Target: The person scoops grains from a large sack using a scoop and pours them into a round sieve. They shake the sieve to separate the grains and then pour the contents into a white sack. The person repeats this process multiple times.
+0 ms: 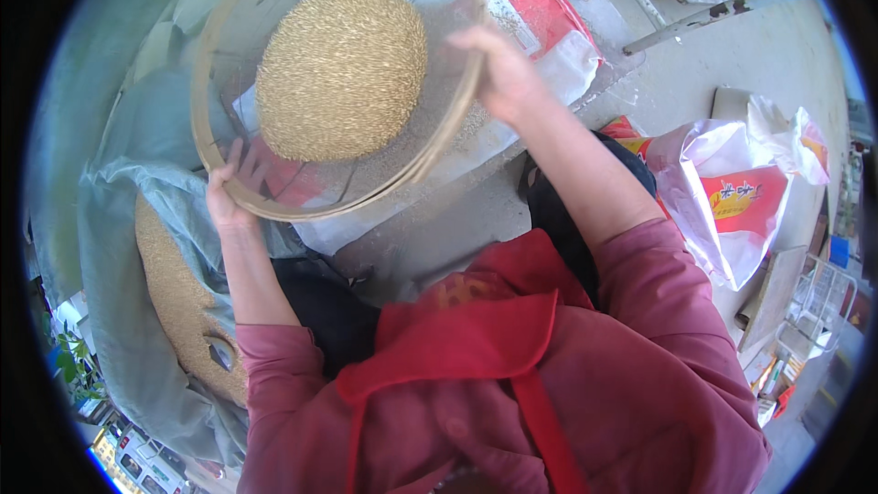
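A round sieve with a wooden rim and fine see-through mesh is held up before me. A rounded heap of golden grain lies on its mesh. My left hand grips the rim at the lower left, with fingers spread beneath the mesh. On the right side of the rim, my right hand holds on, slightly blurred. Under the sieve a flattened red and white woven sack is spread on the ground, with fine bits scattered over it.
At my left stands a large grey-green sack of grain with a scoop-like object in it. A white and red rice bag stands to the right. Metal tubing is at the upper right, a wire basket at the far right.
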Demonstrator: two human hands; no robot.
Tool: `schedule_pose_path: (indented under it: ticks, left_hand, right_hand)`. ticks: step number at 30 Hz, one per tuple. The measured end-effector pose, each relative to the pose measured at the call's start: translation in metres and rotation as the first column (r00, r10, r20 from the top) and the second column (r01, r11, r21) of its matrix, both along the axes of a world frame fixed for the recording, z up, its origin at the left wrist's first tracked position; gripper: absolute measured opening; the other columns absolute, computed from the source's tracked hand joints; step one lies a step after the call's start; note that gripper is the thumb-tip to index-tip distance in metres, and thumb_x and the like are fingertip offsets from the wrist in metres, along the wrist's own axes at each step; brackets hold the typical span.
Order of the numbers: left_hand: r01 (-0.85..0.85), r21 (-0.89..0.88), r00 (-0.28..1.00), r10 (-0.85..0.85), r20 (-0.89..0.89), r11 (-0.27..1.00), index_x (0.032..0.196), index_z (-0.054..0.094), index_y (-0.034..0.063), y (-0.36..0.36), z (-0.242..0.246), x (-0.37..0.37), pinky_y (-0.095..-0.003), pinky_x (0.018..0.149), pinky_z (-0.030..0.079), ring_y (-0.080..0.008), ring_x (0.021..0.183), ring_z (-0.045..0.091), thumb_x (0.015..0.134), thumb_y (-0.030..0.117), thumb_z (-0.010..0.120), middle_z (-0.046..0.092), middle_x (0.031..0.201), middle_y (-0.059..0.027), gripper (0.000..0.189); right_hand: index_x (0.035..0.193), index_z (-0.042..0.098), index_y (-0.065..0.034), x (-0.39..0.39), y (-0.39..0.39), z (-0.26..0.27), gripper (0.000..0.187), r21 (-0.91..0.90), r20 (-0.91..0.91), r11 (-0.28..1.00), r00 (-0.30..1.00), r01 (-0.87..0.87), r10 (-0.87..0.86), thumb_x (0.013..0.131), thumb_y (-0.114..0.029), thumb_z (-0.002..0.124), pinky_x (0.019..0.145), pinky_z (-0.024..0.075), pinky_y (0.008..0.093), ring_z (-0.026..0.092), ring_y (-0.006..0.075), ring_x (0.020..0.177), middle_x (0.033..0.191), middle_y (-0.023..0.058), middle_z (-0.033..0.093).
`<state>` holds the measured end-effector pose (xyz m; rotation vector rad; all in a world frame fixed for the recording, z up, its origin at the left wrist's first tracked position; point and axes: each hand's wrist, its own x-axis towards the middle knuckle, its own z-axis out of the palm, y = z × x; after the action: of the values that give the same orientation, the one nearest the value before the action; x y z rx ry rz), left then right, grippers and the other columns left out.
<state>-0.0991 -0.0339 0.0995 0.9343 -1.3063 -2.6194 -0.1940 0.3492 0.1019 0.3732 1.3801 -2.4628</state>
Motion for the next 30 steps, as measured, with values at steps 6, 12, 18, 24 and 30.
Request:
schedule_pose_path:
  ticks: [6, 12, 18, 24, 30]
  left_hand:
    - [0.112, -0.182, 0.992, -0.120, -0.033, 0.977, 0.142, 0.025, 0.0060, 0.058, -0.018, -0.008, -0.0512, 0.100, 0.039, -0.0355, 0.122, 0.042, 0.069, -0.008, 0.054, 0.036, 0.139, -0.0195, 0.080]
    - [0.052, -0.120, 0.998, -0.047, 0.039, 0.991, 0.139, 0.024, 0.0023, 0.004, 0.008, -0.009, -0.0555, 0.097, 0.040, -0.0429, 0.122, 0.043, 0.070, -0.004, 0.049, 0.038, 0.135, -0.0203, 0.074]
    - [0.145, -0.188, 0.987, -0.155, -0.036, 0.971, 0.136, 0.031, 0.0002, 0.050, -0.018, -0.002, -0.0515, 0.089, 0.047, -0.0346, 0.110, 0.051, 0.071, -0.009, 0.052, 0.041, 0.131, -0.0191, 0.069]
    - [0.068, -0.260, 0.994, -0.088, -0.067, 0.963, 0.138, 0.025, 0.0005, 0.026, -0.001, -0.008, -0.0556, 0.089, 0.046, -0.0436, 0.121, 0.044, 0.073, -0.006, 0.046, 0.037, 0.134, -0.0220, 0.069]
    - [0.041, -0.354, 0.995, -0.071, -0.073, 0.934, 0.140, 0.023, 0.0031, 0.015, 0.004, -0.008, -0.0535, 0.101, 0.037, -0.0400, 0.125, 0.041, 0.085, 0.012, 0.051, 0.039, 0.136, -0.0189, 0.063]
  right_hand:
    - [0.116, 0.050, 0.0008, -0.020, 0.067, 0.008, 0.061, 0.089, 0.081, 0.994, 0.994, 0.070, -0.077, 0.068, -0.030, 0.069, 0.087, 0.0456, 0.0477, 0.056, 0.0339, 0.103, 0.112, 0.0220, 0.057]
    - [0.105, 0.055, -0.0039, -0.006, -0.004, -0.008, 0.043, -0.042, -0.003, 0.999, 1.000, -0.007, 0.007, 0.069, -0.020, 0.072, 0.083, 0.0450, 0.0378, 0.058, 0.0223, 0.093, 0.095, 0.0085, 0.062]
    - [0.123, 0.049, 0.0009, -0.015, 0.065, 0.021, 0.059, -0.097, 0.022, 0.983, 0.987, -0.156, 0.159, 0.076, -0.031, 0.064, 0.082, 0.0482, 0.0571, 0.056, 0.0375, 0.104, 0.115, 0.0221, 0.055]
    - [0.123, 0.048, -0.0027, -0.011, 0.029, -0.009, 0.047, -0.068, 0.065, 0.993, 0.993, -0.097, 0.102, 0.082, -0.023, 0.062, 0.091, 0.0459, 0.0466, 0.058, 0.0312, 0.098, 0.103, 0.0152, 0.059]
    - [0.143, 0.022, -0.0076, 0.002, 0.016, -0.007, 0.075, -0.106, 0.114, 0.961, 0.957, -0.255, 0.267, 0.081, -0.022, 0.062, 0.096, 0.0358, 0.0660, 0.044, 0.0457, 0.118, 0.127, 0.0317, 0.041]
